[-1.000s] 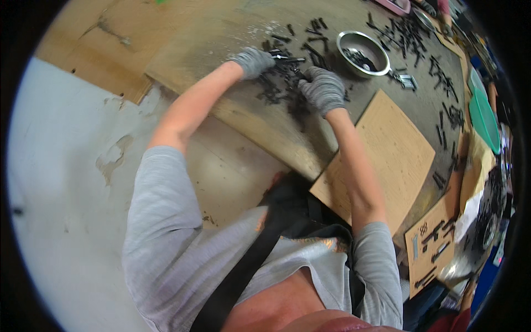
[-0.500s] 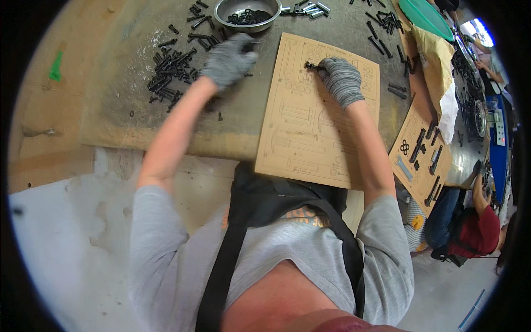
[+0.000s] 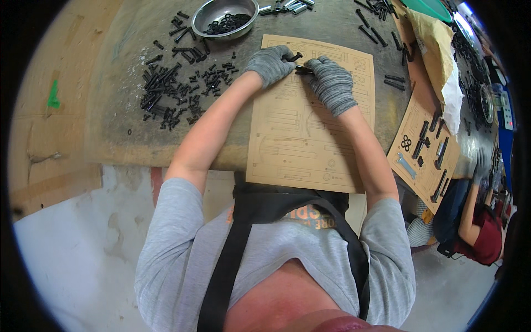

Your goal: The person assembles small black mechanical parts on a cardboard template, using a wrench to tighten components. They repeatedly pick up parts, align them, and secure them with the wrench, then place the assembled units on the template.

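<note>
Work area and floor.
A worn worktable spans the far area; a brown panel with a green mark lies at left. Pale floor, blotched, shows at near left. Bright glare appears at far right.

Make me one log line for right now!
grey gloved left hand: pinching black metal bolt | grey gloved right hand: pinching slim black piece | beneath: brown rectangular cardboard sheet | nearby: round silver metal bowl

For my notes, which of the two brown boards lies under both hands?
The larger board, mid-picture, showing printed drawings. The smaller board to its right carries black bolts and a blue wrench.
</note>
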The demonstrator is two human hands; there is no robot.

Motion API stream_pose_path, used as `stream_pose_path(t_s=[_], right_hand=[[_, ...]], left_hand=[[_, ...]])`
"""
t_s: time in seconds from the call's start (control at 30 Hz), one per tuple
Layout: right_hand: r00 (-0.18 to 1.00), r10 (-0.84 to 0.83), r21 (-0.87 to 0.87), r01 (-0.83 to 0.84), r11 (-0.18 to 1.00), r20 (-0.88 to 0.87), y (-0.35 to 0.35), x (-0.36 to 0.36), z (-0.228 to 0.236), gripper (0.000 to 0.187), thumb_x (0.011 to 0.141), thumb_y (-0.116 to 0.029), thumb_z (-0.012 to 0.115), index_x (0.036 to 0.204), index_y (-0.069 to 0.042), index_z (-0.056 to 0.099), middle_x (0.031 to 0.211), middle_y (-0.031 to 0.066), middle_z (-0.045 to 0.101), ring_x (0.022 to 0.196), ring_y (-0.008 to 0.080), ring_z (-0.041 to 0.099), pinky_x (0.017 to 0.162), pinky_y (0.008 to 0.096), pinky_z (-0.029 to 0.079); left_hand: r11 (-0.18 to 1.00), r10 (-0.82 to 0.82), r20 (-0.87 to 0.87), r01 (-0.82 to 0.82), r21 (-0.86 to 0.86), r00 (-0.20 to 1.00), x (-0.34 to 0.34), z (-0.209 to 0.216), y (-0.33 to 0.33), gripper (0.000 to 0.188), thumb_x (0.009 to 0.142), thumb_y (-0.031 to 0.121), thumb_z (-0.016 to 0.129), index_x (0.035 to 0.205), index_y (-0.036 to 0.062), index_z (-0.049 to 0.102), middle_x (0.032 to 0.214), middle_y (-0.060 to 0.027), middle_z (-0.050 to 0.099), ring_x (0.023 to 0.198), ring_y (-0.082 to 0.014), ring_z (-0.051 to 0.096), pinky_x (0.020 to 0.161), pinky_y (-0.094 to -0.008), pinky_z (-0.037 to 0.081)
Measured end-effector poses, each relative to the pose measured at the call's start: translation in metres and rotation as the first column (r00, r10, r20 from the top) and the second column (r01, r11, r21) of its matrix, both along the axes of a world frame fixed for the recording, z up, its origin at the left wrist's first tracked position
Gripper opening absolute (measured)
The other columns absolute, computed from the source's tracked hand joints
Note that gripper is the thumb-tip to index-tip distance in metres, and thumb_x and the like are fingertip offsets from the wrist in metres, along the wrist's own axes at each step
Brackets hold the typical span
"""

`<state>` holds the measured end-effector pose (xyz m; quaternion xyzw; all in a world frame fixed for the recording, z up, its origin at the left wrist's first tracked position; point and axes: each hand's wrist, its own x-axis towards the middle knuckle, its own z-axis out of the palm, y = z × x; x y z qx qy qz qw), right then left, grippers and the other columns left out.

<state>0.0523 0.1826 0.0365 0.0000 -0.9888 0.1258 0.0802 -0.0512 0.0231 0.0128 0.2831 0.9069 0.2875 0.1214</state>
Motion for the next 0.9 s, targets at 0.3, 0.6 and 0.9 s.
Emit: stream_pose_path(t_s=[0.3, 0.6, 0.9], right_hand=[[0.999, -0.041, -0.124, 0.038, 0.992, -0.020, 0.016, -0.003, -0.021, 0.027, 0.079, -0.027, 0.066, 0.101, -0.011, 0.067, 0.095, 0.0096, 0.061, 0.087, 0.0288, 0.061, 0.076, 0.0389, 0.050], [0.988, -0.074, -0.342, 0.023, 0.940, -0.138, -0.011, 0.003, -0.003, 0.036, 0.083, -0.019, 0.067, 0.117, -0.008, 0.061, 0.101, 0.0115, 0.063, 0.084, 0.0248, 0.061, 0.079, 0.0341, 0.049], [0.965, 0.243, -0.942, 0.015, 0.336, 0.102, -0.091, -0.003, 0.014, 0.018, 0.086, -0.013, 0.064, 0.100, -0.002, 0.066, 0.083, 0.0049, 0.063, 0.076, 0.0109, 0.059, 0.065, 0.0228, 0.048]], left_hand=[[0.999, -0.032, 0.004, 0.032, 0.042, 0.999, 0.001, -0.001, -0.002, 0.037, 0.079, 0.037, 0.062, 0.100, 0.0064, 0.066, 0.093, -0.0143, 0.068, 0.087, -0.0288, 0.065, 0.077, -0.0375, 0.049], [0.941, 0.066, 0.023, -0.070, 0.331, 0.998, 0.022, 0.008, -0.029, 0.038, 0.076, 0.038, 0.066, 0.095, 0.0057, 0.066, 0.092, -0.0153, 0.067, 0.087, -0.0289, 0.064, 0.080, -0.0368, 0.049], [0.941, 0.188, -0.024, -0.173, 0.292, 0.982, 0.078, 0.030, -0.156, 0.038, 0.083, 0.038, 0.058, 0.107, 0.0097, 0.065, 0.104, -0.0140, 0.066, 0.095, -0.0305, 0.062, 0.086, -0.0382, 0.048]])
